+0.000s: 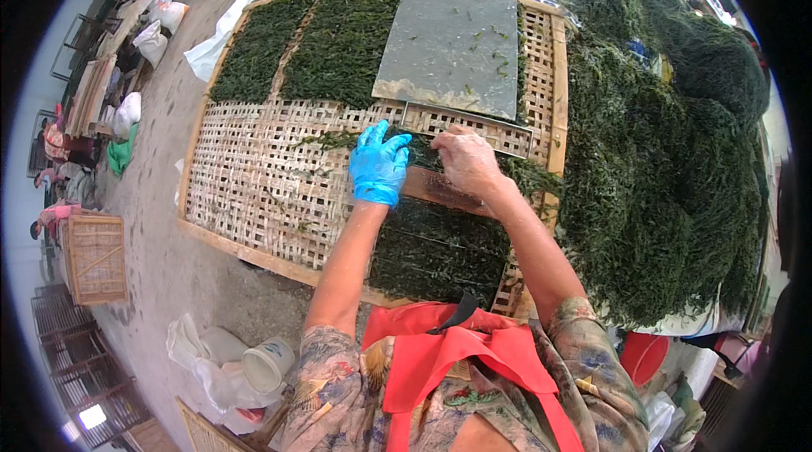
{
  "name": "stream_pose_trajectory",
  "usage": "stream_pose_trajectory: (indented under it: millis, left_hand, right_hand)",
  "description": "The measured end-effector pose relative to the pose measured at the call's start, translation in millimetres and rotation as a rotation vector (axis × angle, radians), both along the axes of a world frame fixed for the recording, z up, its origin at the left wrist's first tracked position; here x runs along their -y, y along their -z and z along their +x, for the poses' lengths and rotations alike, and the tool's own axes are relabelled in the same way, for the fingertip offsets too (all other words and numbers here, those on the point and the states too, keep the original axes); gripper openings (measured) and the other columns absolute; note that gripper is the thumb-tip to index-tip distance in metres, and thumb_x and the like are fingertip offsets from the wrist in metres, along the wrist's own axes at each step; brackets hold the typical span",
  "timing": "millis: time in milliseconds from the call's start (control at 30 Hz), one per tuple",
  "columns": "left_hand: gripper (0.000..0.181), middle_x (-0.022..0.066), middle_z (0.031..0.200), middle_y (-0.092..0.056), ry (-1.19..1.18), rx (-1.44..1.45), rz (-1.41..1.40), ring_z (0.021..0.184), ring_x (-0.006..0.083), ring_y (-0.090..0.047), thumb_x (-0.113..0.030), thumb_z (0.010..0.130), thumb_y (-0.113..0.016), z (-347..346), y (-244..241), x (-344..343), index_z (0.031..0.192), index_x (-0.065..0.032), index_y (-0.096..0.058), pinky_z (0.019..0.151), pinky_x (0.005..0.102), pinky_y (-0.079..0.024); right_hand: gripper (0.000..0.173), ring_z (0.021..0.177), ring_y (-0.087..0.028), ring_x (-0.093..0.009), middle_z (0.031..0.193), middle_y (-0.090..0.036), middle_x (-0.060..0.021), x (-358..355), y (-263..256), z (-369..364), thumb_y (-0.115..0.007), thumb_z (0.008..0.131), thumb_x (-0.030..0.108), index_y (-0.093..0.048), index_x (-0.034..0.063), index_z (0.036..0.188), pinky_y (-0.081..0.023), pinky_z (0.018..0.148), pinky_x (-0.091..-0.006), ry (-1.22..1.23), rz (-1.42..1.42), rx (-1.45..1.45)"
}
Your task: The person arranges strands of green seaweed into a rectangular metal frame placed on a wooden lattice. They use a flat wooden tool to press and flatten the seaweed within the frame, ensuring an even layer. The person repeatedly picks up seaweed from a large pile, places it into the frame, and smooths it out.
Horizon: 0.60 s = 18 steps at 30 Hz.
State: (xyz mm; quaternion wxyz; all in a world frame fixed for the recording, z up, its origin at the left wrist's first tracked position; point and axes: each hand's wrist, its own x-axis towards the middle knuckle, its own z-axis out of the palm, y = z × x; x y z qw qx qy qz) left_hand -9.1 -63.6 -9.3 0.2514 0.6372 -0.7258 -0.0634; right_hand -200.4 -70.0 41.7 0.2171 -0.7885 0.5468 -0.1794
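My left hand, in a blue glove, rests fingers-spread at the left end of a band of dark green seaweed. At the band's other end my bare right hand has bent fingers; whether they grip strands is hidden. Just below lies a wooden strip, partly under my right wrist. A thin metal frame shows beyond my hands. Nearer my body, a dark seaweed rectangle covers the woven bamboo rack. A grey board with seaweed bits lies across the rack's far part.
Two seaweed rectangles, one at far left and one beside the board, cover the rack. A large seaweed heap borders its right side. White buckets stand lower left, a red bucket lower right. People are at far left.
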Motion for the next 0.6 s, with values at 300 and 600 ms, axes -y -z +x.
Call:
stream_pose_trajectory:
  millis: [300,600]
  left_hand:
    - [0.029,0.0125,0.124,-0.062,0.441,-0.016,-0.089,0.119,0.0324,-0.056,-0.018,0.089,-0.061,-18,-18,-14,0.117,-0.0128,-0.066,0.101,0.0446,-0.045]
    - [0.040,0.0130,0.131,-0.059,0.596,0.021,0.082,0.124,0.0327,-0.053,-0.034,0.094,-0.056,-50,-33,-20,0.127,-0.0112,-0.060,0.104,0.0460,-0.041]
  right_hand:
    - [0.014,0.101,-0.059,-0.035,0.101,-0.064,-0.0140,-14,-10,-91,-0.057,0.088,0.010,-0.066,0.0064,0.099,-0.048,0.087,-0.0438,0.078,-0.034,0.126]
    - [0.018,0.105,-0.057,-0.035,0.107,-0.063,-0.0122,-49,-18,-127,-0.059,0.086,0.005,-0.064,0.0053,0.104,-0.048,0.089,-0.0436,-0.012,-0.148,0.026]
